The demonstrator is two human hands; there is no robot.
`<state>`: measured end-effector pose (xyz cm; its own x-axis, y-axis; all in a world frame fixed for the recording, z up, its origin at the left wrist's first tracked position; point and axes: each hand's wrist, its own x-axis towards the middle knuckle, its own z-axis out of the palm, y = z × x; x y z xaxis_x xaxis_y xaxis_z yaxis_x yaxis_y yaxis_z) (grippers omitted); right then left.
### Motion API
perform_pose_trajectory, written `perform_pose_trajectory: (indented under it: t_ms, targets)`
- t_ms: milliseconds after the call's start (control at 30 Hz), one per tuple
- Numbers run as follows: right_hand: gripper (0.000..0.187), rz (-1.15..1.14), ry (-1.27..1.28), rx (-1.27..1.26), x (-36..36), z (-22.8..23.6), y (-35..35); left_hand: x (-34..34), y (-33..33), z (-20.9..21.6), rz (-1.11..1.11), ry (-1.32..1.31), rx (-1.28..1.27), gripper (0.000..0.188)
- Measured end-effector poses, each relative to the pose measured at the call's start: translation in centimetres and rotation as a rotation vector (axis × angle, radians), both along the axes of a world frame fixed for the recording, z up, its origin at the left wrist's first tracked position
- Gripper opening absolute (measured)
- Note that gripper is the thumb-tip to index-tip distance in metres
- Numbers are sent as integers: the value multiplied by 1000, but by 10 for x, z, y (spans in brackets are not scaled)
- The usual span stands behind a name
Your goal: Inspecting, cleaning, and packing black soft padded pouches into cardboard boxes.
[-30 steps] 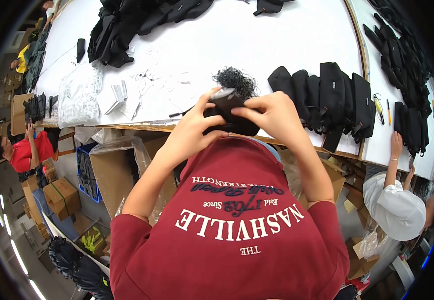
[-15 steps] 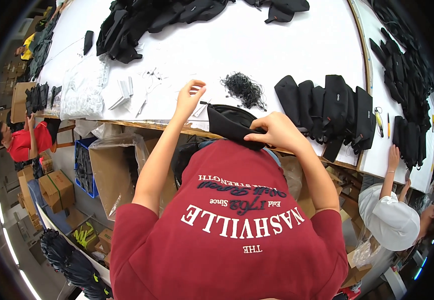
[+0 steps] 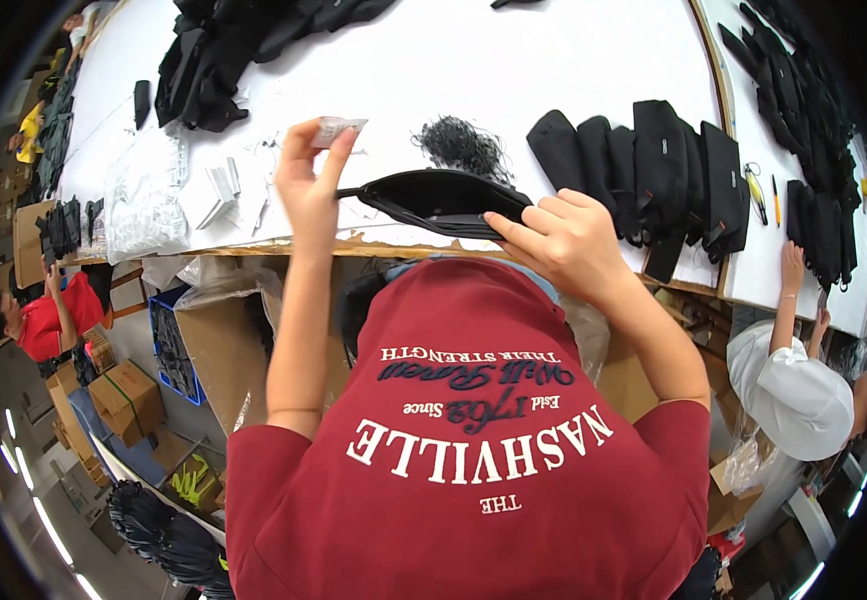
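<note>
My left hand point(image 3: 309, 190) is raised at the table's edge, thumb and fingers pinching a small pale, see-through packet point(image 3: 342, 130). A narrow black tab at the end of a black zip pouch point(image 3: 424, 186) reaches to the same hand; whether the hand grips it too, I cannot tell. The pouch gapes upward and shows its dark inside. My right hand point(image 3: 572, 242) holds its right end, fingers over the near rim. Just beyond the pouch lies a tangled heap of thin black cords point(image 3: 464, 146).
Several black pouches point(image 3: 662, 165) stand in a row to the right, near yellow-handled snips point(image 3: 757, 194) and an orange pen point(image 3: 777, 200). White cards point(image 3: 218, 192) and clear plastic bags point(image 3: 149, 205) lie left. Black fabric pieces point(image 3: 209, 70) are heaped behind. A co-worker's hand point(image 3: 792, 268) is at right.
My left hand has moved left and now shows the pale packet in its fingers. The pouch has been lifted and its mouth spread wider, my right hand still on its right end.
</note>
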<state>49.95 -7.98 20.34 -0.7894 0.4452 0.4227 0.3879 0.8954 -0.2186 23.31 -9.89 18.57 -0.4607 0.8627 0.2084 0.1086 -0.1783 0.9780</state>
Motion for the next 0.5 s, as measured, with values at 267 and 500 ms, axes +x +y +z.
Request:
perform_pose_trajectory:
  t_ms: [267,500]
  targets:
    - [36,105,108,101,8,25,-33,42,-68,92,-674,944,-283,35]
    - [35,139,212,-48,19,13,-60,51,-87,88,-790,822,-404,30]
